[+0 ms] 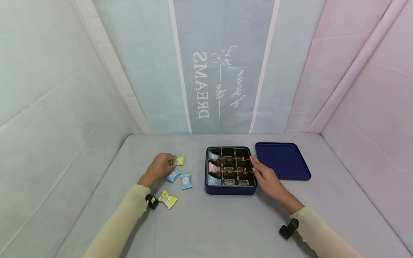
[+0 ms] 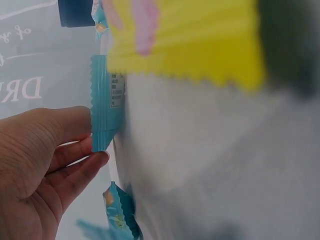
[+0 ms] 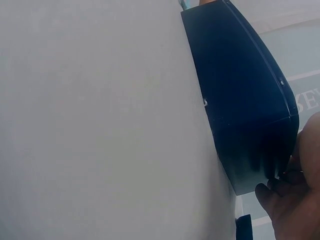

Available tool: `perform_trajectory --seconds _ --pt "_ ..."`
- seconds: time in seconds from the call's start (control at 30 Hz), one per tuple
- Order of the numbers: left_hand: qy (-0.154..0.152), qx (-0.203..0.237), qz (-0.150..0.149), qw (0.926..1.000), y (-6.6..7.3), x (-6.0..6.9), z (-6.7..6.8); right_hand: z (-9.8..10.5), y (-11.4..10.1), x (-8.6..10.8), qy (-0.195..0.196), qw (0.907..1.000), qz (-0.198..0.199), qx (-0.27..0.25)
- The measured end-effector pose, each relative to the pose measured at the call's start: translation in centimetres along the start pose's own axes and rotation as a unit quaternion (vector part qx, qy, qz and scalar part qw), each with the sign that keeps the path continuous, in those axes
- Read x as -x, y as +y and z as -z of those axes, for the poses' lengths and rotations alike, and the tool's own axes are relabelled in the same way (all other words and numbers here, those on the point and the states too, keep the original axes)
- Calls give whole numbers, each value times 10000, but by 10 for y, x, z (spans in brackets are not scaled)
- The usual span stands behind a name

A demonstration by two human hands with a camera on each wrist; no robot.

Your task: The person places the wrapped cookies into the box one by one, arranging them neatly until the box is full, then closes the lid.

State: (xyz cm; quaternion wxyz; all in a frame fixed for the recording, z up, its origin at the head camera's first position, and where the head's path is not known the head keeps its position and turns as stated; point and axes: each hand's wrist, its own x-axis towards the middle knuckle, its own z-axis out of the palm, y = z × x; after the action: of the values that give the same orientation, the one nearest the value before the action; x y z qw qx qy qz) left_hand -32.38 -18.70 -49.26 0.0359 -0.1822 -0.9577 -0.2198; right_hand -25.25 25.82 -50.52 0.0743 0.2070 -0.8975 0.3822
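Note:
My left hand (image 1: 160, 165) pinches the left end of a yellow wrapped candy (image 1: 179, 161) on the table. Two blue wrapped candies (image 1: 186, 181) lie just nearer than it, and another yellow candy (image 1: 167, 199) is by the wrist. A blue candy (image 2: 106, 102) hides the pinching fingertips in the left wrist view. With extended fingers, my right hand (image 1: 267, 178) rests against the right side of a dark blue box (image 1: 229, 190). Inside the box is a divided tray; its left column holds a blue, a pink (image 1: 213, 167) and another blue candy.
A flat dark blue lid (image 1: 283, 161) lies on the table behind and right of the box. Part of a further blue candy (image 1: 153, 192) shows beside the left wrist. Fabric walls (image 1: 222, 122) enclose the grey table at the back and sides.

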Motion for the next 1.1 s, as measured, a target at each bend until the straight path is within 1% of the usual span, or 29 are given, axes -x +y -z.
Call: perform_trajectory --seconds 0.07,0.2,0.4,0.6,0.77,1.0,1.1 --pt "20 30 -12 10000 1 0 0 0 0 0 7 10000 12 -1" --pt "101 170 -129 9997 4 -1 1 -1 1 0 52 10000 17 12" --pt "188 315 -269 9990 14 -2 4 -2 2 0 86 9999 51 37" --pt "252 312 -383 9985 25 -4 6 -2 1 1 52 10000 51 -9" --pt "244 365 -446 9980 35 -5 9 -1 1 0 33 10000 23 -34" --pt "354 275 -702 9965 42 -9 8 -1 0 1 -5 10000 21 -24" --pt "424 335 -788 9954 45 -10 8 0 0 1 -41 10000 -1 -56"
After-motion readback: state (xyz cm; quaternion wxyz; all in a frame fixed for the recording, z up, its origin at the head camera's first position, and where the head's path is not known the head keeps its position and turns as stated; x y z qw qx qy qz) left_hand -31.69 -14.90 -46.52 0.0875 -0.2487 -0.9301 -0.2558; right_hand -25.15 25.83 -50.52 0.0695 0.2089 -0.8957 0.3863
